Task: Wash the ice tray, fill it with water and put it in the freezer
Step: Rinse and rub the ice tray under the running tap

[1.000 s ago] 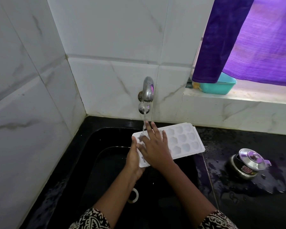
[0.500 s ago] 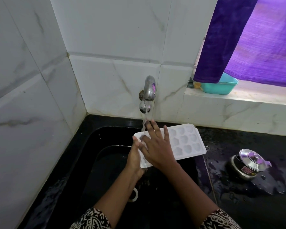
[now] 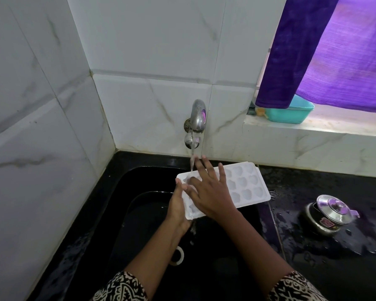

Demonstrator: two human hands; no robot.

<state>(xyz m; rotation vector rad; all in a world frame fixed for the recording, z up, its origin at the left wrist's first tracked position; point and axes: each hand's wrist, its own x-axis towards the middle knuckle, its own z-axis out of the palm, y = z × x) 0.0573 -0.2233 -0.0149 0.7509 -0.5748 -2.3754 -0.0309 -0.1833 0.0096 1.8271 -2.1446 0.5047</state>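
Ice tray (image 3: 244, 185): white, held over the black sink (image 3: 117, 213), under the running tap (image 3: 197, 118).
Left hand (image 3: 177, 206): grips the tray's left end, thumb on top.
Right hand (image 3: 210, 193): flat on the tray, fingers spread.

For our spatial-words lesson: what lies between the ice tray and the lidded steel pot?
Only wet black counter, in the head view; the ice tray and steel pot are apart.

The ice tray (image 3: 245, 185) is white. The sink (image 3: 122, 203) and tabletop (image 3: 302, 181) are black. Wall tiles (image 3: 150, 40) are white with grey veins. The curtain (image 3: 334, 51) is purple, the tub (image 3: 291, 115) teal, the tap (image 3: 198, 116) silver, the sleeves (image 3: 122, 287) printed black and cream.
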